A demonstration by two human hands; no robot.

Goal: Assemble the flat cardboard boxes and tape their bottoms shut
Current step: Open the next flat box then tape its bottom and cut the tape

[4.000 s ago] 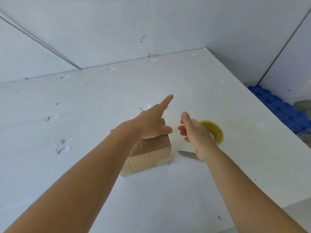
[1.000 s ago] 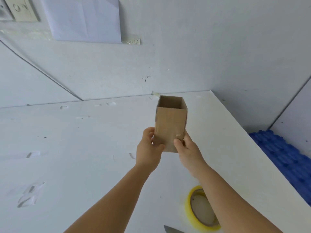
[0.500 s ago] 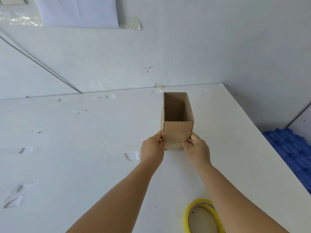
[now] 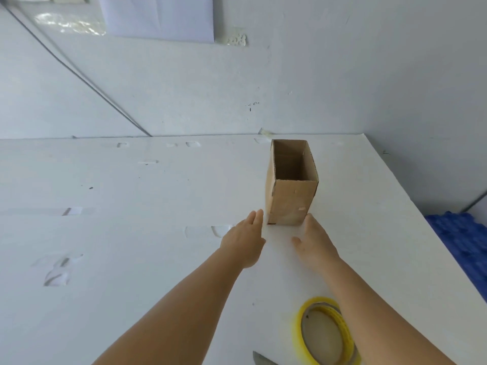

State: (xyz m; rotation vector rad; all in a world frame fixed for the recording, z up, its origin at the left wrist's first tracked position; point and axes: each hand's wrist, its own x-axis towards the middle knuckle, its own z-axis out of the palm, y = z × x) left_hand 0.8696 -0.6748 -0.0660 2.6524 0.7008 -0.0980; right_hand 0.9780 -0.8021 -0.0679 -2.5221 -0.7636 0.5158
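Note:
A small brown cardboard box [image 4: 290, 201] stands upright on the white table [image 4: 131, 233], its open top facing up, near the far right part of the surface. My left hand [image 4: 243, 239] hovers just left of the box's base with straight fingers, holding nothing. My right hand [image 4: 313, 243] is just right of the base, fingers relaxed, fingertips close to the box's lower corner; contact is unclear. A yellow roll of tape [image 4: 326, 331] lies flat near my right forearm.
A metal blade tip [image 4: 263, 360] shows at the bottom edge beside the tape. Bits of clear tape are stuck on the table at left [image 4: 56, 272]. White walls close the back and right; a blue mat [image 4: 463, 248] lies beyond the right table edge.
The box was carried up and away from me, set down upright on the far right of the table, and both hands have let go and drawn back slightly.

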